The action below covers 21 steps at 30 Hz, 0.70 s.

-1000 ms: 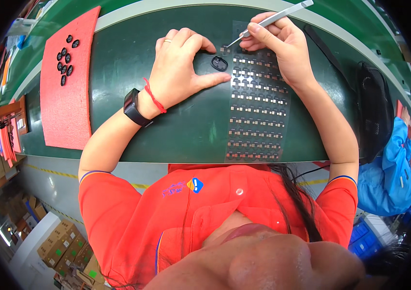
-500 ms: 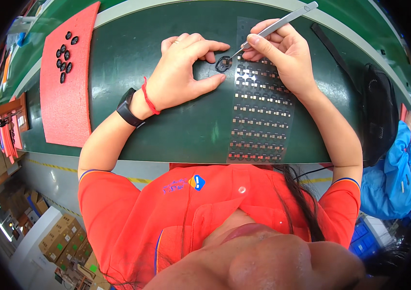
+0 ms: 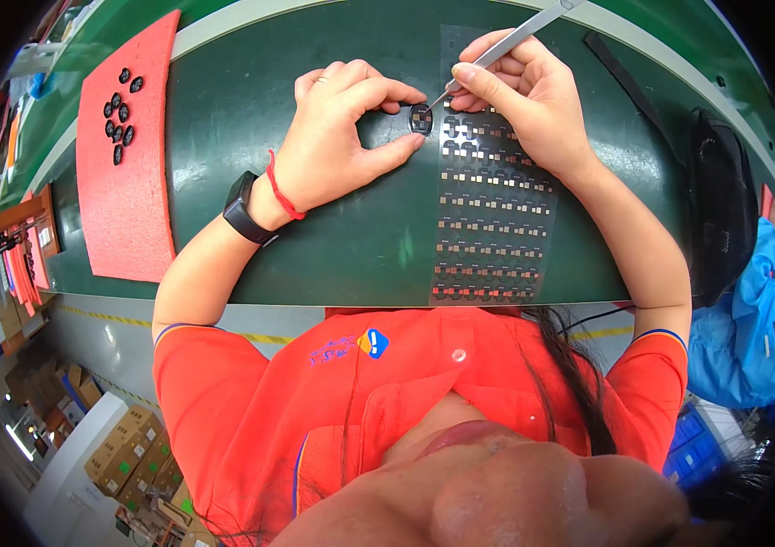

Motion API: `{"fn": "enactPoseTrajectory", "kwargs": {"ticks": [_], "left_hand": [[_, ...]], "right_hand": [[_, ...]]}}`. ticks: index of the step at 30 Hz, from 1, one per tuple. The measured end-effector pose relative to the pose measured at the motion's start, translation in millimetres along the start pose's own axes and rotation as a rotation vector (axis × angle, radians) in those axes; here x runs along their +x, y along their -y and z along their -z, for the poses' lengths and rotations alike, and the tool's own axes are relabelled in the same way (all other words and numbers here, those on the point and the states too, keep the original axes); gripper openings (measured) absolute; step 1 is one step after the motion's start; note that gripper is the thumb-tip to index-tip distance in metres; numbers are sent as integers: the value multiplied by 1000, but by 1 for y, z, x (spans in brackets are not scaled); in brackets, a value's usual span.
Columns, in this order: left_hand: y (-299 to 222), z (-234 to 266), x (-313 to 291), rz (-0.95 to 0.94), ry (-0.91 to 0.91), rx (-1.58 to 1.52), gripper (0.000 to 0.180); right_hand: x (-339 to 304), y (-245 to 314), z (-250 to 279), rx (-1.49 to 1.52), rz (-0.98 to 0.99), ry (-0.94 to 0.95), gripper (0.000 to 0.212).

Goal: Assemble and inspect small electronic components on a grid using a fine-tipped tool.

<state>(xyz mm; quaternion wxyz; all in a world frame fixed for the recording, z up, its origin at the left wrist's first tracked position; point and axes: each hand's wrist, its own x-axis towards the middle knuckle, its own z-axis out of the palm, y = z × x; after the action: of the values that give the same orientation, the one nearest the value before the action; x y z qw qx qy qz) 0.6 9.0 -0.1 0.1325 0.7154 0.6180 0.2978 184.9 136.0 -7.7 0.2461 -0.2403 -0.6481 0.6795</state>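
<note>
A small black oval ring-shaped part [image 3: 412, 129] lies on the green bench, with a dark square-patterned piece inside its rim. My left hand [image 3: 342, 128] steadies this part between thumb and forefinger, one at its near edge and one at its far edge. My right hand [image 3: 533, 105] pinches a slim silver pointed tool [image 3: 524, 32] like a pen. The tool's thin tip reaches to the right side of the black part. Under my right hand is a clear sheet [image 3: 492, 214] carrying rows of small dark stickers with pale and copper squares.
On the left lies a pink foam mat [image 3: 128, 210] with several black round parts [image 3: 118, 109] on its far half. A black strap [image 3: 625, 84] and a black bag [image 3: 723, 205] are at the right. A blue cloth [image 3: 743, 328] hangs beyond the bench's right end.
The tool tip has shifted slightly, and the dark piece now sits squarer within the black part's rim. My left thumb and forefinger have closed in on the part.
</note>
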Motion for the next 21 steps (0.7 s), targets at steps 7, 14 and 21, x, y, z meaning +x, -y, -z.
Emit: {"fn": "enactPoseTrajectory", "kwargs": {"ticks": [7, 14, 21], "left_hand": [[-1, -2, 1, 22, -8, -15, 29], [-1, -2, 1, 28, -15, -27, 30], [-1, -3, 1, 28, -15, -27, 30]], "right_hand": [[0, -1, 1, 8, 15, 16, 18], [0, -1, 2, 6, 9, 16, 18], [0, -2, 2, 12, 5, 23, 19]]}}
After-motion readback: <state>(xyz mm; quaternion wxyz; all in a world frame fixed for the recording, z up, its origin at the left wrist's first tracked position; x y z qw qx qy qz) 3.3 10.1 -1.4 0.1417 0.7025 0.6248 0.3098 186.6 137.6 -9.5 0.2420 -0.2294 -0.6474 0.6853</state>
